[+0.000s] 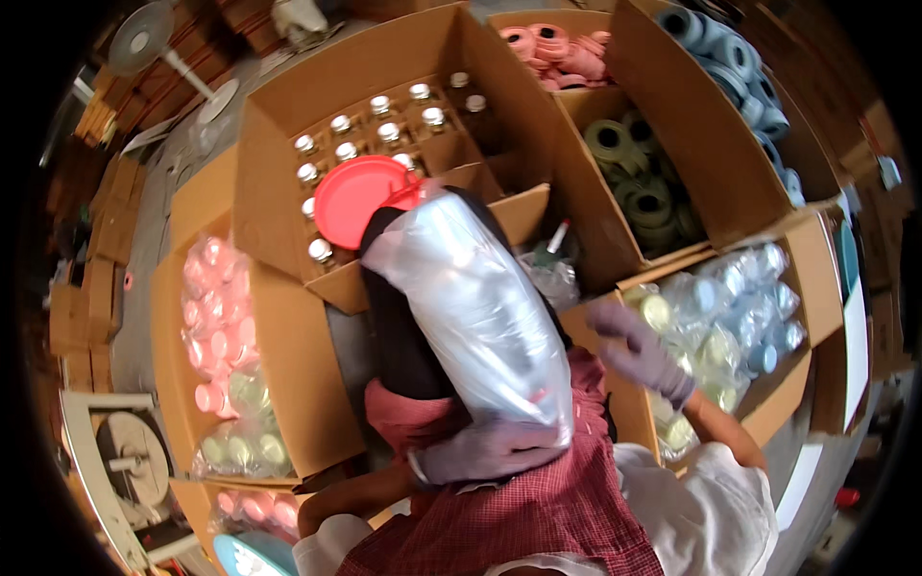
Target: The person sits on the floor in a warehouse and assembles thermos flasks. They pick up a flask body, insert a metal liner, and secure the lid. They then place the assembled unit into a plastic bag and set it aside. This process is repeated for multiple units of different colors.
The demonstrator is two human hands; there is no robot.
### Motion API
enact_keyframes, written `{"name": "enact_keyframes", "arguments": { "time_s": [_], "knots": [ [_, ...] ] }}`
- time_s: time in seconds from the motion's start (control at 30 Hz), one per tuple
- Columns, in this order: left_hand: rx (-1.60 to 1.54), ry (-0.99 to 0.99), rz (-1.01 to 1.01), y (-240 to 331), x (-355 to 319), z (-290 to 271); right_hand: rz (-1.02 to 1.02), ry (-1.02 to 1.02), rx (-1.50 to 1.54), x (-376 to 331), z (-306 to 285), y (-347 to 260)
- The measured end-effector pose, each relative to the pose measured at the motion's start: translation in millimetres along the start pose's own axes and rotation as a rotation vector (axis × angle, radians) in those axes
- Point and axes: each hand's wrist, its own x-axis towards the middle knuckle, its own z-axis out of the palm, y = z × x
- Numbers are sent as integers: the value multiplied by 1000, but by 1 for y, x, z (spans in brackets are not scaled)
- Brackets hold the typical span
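Observation:
A long clear plastic bag (480,298), or a stack of such bags, lies shiny and creased along my lap. My left hand (488,451), in a greyish-purple glove, is closed over its lower end, fingers across the plastic. My right hand (642,350), gloved alike and a little blurred, is raised with fingers apart and nothing in it. Below it is an open carton (615,384) of bagged bottle-like pieces with light blue and pale green tops. A round red lid or tray (360,202) sits beyond the bag's far end, on the bottle carton.
A divided carton (288,106) holds several silver-capped bottles (381,104). Cartons at the far right hold pink, green (648,206) and blue (735,58) ring-ended parts. Bagged pink pieces (216,317) fill a carton at left. A standing fan (178,58) is behind.

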Motion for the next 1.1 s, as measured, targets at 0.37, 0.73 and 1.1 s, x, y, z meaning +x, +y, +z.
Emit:
{"name": "enact_keyframes", "arguments": {
  "time_s": [0.37, 0.73, 1.1],
  "knots": [
    [138, -434, 390, 5, 108, 54, 41, 1019, 418, -97, -70, -65],
    [561, 128, -28, -191, 220, 61, 453, 1749, -320, -255, -185, 173],
    [-155, -83, -912, -238, 232, 34, 952, 932, -902, -205, -173, 186]
  ]
}}
